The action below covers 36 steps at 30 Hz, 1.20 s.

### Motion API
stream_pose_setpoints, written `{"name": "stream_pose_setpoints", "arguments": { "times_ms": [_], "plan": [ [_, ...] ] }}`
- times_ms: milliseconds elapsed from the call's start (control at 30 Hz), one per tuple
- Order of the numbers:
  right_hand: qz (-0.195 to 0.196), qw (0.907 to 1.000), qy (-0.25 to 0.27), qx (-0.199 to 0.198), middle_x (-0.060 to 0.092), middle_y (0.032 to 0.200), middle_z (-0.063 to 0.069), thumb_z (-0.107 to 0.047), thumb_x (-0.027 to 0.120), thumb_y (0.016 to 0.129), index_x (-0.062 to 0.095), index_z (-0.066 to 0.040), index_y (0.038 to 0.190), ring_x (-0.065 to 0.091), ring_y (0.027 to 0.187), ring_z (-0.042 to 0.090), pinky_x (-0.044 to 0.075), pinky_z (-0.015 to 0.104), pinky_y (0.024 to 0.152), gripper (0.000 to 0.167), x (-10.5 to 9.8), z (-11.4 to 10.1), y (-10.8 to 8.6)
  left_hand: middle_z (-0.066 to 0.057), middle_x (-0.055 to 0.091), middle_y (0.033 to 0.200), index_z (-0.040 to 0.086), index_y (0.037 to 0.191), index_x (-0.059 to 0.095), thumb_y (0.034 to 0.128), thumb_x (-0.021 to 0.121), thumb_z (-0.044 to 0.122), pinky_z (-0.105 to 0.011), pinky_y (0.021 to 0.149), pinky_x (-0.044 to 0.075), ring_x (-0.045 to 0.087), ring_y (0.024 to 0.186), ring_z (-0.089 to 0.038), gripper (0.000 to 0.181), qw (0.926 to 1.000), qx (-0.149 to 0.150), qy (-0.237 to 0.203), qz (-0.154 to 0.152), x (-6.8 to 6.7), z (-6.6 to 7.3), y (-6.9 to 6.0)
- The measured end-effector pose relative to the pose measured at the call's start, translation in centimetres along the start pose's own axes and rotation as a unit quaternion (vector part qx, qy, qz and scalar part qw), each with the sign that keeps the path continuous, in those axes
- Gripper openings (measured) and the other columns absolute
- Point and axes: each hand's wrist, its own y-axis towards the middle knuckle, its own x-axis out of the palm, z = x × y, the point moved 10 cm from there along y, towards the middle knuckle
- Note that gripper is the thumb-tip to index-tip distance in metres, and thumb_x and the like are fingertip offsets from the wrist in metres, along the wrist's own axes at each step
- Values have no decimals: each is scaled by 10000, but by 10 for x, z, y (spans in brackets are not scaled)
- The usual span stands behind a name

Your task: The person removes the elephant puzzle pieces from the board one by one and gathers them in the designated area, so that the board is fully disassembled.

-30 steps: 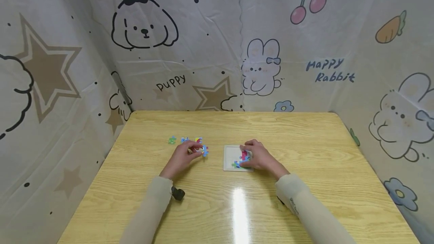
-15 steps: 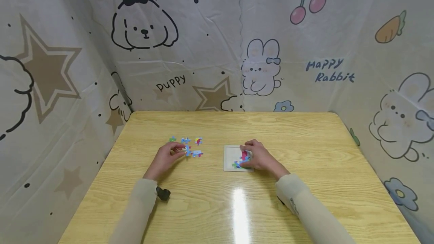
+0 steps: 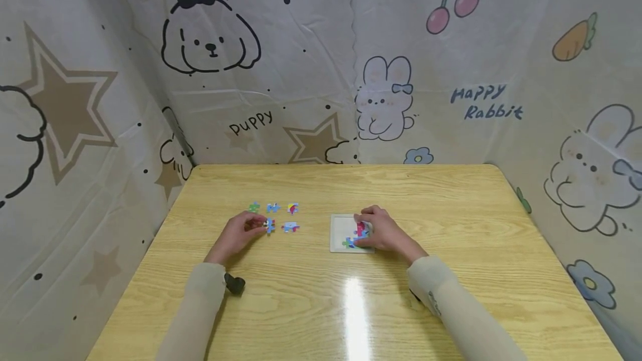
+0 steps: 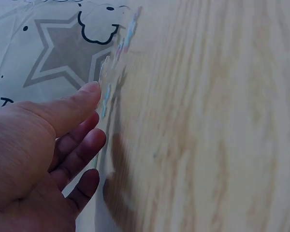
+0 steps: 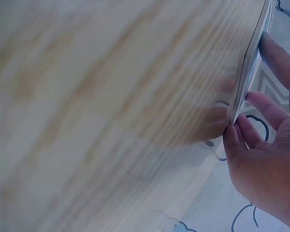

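The left grip (image 3: 239, 232) is narrow — pinching a blue, knobbed jigsaw piece (image 3: 270, 226) by its edge. A pale-blue jigsaw piece (image 3: 290, 227) lies just to its right. The right grip (image 3: 383, 229) holds a white, square tray (image 3: 339, 229) on the wooden bench (image 3: 291, 305) — presumably to steady it.

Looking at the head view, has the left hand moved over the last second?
Yes. The left hand has shifted left, nearer to the left edge of the table and farther from the white tray.
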Motion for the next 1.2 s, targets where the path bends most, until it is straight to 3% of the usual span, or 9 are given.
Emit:
{"name": "stream_pose_setpoints", "arguments": {
  "times_ms": [300,567,867,1200],
  "plan": [
    [15,10000,6,-14,416,1567,168,-343,867,856,558,-125,1500,398,1419,382,377,551,1171,748,2,2,2,-119,696,1174,53,1237,711,993,716,176,-453,952,524,644,1057,-258,273,9999,-6,104,-109,-1,-4,1],
    [-9,10000,12,25,412,1571,157,-351,866,856,553,-136,1506,395,1421,370,373,550,1175,752,3,5,3,-129,689,1190,45,1228,715,987,714,132,-404,909,530,643,1021,-234,256,9995,62,245,-161,1,-5,3],
    [24,10000,22,-11,417,1566,162,-344,866,857,555,-128,1503,399,1414,373,379,550,1169,748,2,2,3,-136,691,1171,33,1198,728,971,727,97,-367,878,524,628,979,-203,235,9992,182,342,-80,-2,-3,4],
    [15,10000,-31,-47,426,1561,173,-357,865,856,561,-122,1497,411,1408,386,382,557,1166,747,0,1,1,-132,690,1187,44,1221,723,975,722,94,-400,908,530,638,1008,-237,251,9995,189,245,-66,-2,-2,0]
  ]
}}
